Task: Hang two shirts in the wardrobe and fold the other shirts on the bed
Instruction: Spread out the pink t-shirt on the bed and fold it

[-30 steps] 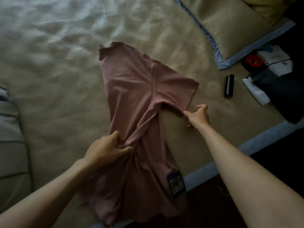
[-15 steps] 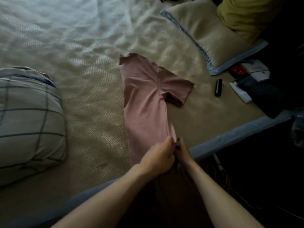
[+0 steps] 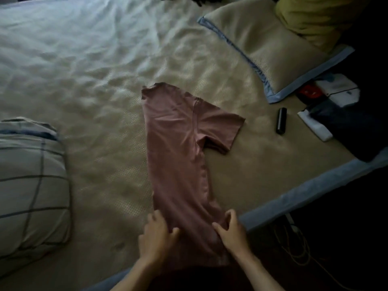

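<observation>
A dusty-pink T-shirt (image 3: 178, 148) lies lengthwise on the beige bed (image 3: 94, 101), folded in half with one sleeve sticking out to the right. Its hem reaches the bed's near edge. My left hand (image 3: 156, 236) grips the hem's left side, fingers on top of the cloth. My right hand (image 3: 231, 232) holds the hem's right side, thumb over the fabric. The lowest part of the shirt is hidden behind my arms.
A checked pillow or folded duvet (image 3: 31, 185) sits at the left. A beige pillow with blue trim (image 3: 266, 49) and a yellow cushion (image 3: 310, 19) lie at the top right. A black cylinder (image 3: 281, 120), white items and dark clothes (image 3: 352, 127) lie by the right edge. Cables (image 3: 298, 248) trail on the floor.
My hands were together at the hem's middle half a second ago; they have spread apart to its two sides. The shirt body now lies flatter and straighter.
</observation>
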Demonstrator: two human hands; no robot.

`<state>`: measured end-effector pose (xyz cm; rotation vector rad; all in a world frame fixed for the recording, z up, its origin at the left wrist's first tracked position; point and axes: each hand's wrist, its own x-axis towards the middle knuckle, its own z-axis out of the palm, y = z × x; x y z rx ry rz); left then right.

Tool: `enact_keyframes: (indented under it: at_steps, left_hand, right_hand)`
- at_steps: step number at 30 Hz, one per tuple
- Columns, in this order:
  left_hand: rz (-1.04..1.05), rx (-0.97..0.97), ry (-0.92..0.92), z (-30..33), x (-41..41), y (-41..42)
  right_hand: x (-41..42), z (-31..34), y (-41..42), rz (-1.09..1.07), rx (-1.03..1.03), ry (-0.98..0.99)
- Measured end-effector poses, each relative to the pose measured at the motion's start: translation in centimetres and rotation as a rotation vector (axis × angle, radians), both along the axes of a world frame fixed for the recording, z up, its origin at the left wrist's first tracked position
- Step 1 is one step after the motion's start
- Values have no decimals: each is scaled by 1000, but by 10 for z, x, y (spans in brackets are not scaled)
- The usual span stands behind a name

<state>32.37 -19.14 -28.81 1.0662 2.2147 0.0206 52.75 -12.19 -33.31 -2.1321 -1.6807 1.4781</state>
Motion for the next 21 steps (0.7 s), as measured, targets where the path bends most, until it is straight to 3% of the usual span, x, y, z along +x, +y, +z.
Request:
enact_keyframes:
  at_steps: [2, 5, 8, 9, 11, 12, 14, 15, 16, 18, 21]
  left_hand:
    - [186, 3, -62, -24, -29, -2]
    - [419, -97, -357, -58, -52, -4]
    - [338, -295, -430, -107, -82, -29]
    - [294, -269, -459, -112, -94, -24]
    - [174, -396, -535, -90, -114, 22]
    - [56, -405, -704, -63, -124, 59]
    - [-284, -208, -1122, -51, -137, 140]
    - [-409, -180, -1124, -57, -140, 174]
    - [-384, -152, -783, -46, -137, 204]
    - [-288, 148, -147, -33, -130, 250]
    - [-372, 474, 57, -32, -99, 343]
  right_hand:
    - [1, -10, 7, 92, -70, -20]
    - [0, -9, 38, 412, -188, -110]
    - [-13, 8, 90, 622, -195, -248]
    - [-21, 11, 108, 573, -193, -244]
    - [-39, 17, 142, 261, -211, -93]
    - [-51, 19, 159, 20, -222, 47]
    - [-72, 20, 192, -471, -314, 390]
    - [-83, 19, 207, -660, -377, 570]
    - [-94, 19, 218, -810, -432, 730]
    - [-115, 15, 235, -1012, -520, 986]
    - [-142, 18, 258, -1187, -539, 1223]
